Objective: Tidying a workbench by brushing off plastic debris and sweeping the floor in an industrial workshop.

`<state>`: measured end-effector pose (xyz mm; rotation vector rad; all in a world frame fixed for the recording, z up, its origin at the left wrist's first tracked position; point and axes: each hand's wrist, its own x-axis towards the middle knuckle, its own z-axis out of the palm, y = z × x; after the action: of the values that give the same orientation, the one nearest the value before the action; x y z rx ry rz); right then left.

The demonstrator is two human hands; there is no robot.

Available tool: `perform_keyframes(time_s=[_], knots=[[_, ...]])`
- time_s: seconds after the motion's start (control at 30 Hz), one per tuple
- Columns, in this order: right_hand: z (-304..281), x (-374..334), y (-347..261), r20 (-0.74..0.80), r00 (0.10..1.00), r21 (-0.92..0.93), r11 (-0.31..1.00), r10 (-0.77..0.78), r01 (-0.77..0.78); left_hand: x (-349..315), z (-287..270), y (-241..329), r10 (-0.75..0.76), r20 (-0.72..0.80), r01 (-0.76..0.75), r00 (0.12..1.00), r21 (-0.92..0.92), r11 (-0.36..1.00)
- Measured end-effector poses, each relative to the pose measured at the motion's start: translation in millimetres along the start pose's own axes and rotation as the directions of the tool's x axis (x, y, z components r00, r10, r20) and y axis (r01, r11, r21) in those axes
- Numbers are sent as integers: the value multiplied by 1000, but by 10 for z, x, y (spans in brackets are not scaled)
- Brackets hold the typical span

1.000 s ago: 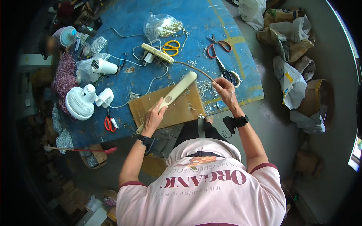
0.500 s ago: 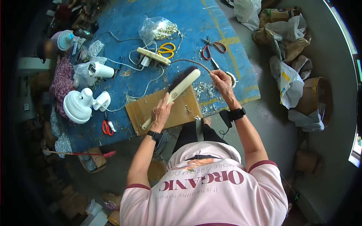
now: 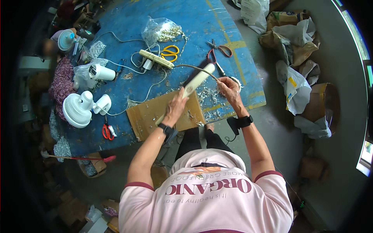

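Note:
My left hand is closed round the cream handle of a long brush, held slanting above a cardboard sheet. Dark bristles show along its far side. The brush's far end reaches up beside a brown cord. Pinched in my right hand is the end part of that cord, which runs from the cream power strip. Beside this hand lie red-handled scissors, and a white round thing is partly hidden behind it. Silvery scraps are scattered between my hands.
Yellow-handled scissors and a clear bag of beads lie beyond the power strip. A white fan, its cable and red scissors occupy the table's left. Sacks and an open carton stand on the floor at right.
My left hand has moved the brush up and to the right, toward the cord and scissors. My right hand keeps its hold on the cord, nearly in place.

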<state>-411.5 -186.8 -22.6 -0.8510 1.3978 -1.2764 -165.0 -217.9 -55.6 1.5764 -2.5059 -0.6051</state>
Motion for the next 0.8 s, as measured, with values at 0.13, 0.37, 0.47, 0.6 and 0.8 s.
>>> perform_keyframes(time_s=[0.13, 0.37, 0.47, 0.6, 0.8], knots=[[-91, 107, 36, -3, 1000, -19, 1000, -9, 9, -653, -29, 51, 77, 31, -77, 997, -5, 997], [-575, 481, 476, -10, 999, -238, 970, 36, -37, -820, -222, 306, -33, -57, 24, 998, -157, 987], [-621, 584, 593, 20, 1000, -334, 943, 7, 1, -619, -31, 254, -63, -116, 47, 991, -137, 989], [-583, 475, 780, 10, 992, -606, 789, -123, 104, -587, 90, 321, -152, -104, 127, 983, -211, 969], [-445, 93, 761, -12, 937, -902, 409, -348, 140, -577, 113, 344, -141, -116, 114, 983, -208, 971]])
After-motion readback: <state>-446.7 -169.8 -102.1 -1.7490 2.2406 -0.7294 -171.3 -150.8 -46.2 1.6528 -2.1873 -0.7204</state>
